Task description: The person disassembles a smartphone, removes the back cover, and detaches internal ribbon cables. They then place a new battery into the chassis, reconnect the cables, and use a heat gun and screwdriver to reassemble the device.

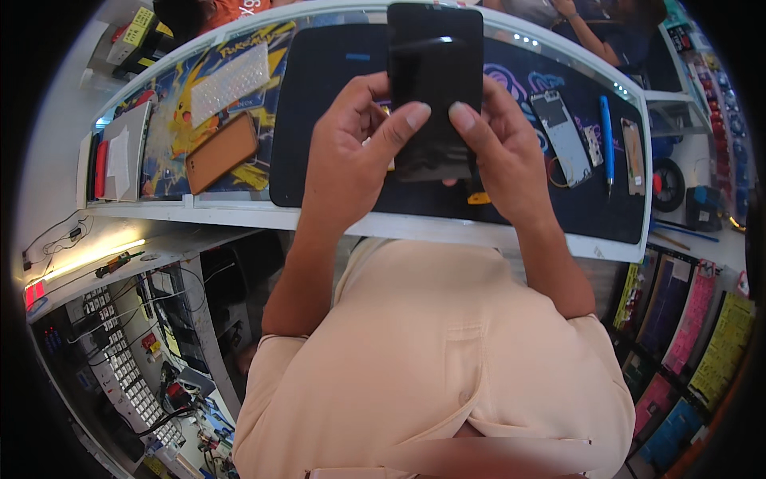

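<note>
Upright between my two hands is a black smartphone screen (436, 76), its dark glass facing me and catching a thin streak of light. My left hand (355, 148) grips its left edge, thumb laid on the glass. On the opposite edge my right hand (507, 148) holds it the same way, fingers wrapped behind. What lies behind the panel is mostly hidden. Under it spreads a dark work mat (327, 104). Right of my right hand rests an opened phone body (561, 136), with a small board part (593, 145) and a blue pen-like tool (607, 140) beside it.
Left on the counter lie a brown phone case (222, 153) and a bubble-wrap sheet (230, 84) over a yellow-blue printed mat. A narrow phone part (633, 156) sits near the right edge. Other people are across the counter. Storage racks (682, 319) stand at lower right.
</note>
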Demonstrator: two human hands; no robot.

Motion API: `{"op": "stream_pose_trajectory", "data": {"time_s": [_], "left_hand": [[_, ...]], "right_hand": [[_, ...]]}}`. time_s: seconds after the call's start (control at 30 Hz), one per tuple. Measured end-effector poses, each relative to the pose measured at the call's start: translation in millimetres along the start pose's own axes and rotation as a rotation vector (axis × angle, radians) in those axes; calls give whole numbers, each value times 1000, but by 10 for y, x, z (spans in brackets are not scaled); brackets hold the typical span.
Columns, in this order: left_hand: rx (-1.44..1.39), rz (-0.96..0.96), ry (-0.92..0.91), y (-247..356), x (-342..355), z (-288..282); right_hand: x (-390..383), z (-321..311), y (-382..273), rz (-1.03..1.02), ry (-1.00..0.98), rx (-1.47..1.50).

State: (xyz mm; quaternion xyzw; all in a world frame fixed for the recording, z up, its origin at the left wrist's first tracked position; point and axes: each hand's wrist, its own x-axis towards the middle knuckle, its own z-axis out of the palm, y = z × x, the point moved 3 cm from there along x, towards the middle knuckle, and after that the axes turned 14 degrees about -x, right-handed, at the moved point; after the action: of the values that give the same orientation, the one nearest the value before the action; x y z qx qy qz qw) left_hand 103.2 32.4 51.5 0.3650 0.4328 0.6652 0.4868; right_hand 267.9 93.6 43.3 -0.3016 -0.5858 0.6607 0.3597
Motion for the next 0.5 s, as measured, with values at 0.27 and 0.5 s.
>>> {"op": "stream_pose_trajectory", "data": {"time_s": [0.27,0.5], "left_hand": [[-252,68,-132,80,35,49],[-454,-57,-94,119,62,11]], "right_hand": [[-222,77,30,10,-62,-96],[-258,74,92,-22,-78,-165]]}}
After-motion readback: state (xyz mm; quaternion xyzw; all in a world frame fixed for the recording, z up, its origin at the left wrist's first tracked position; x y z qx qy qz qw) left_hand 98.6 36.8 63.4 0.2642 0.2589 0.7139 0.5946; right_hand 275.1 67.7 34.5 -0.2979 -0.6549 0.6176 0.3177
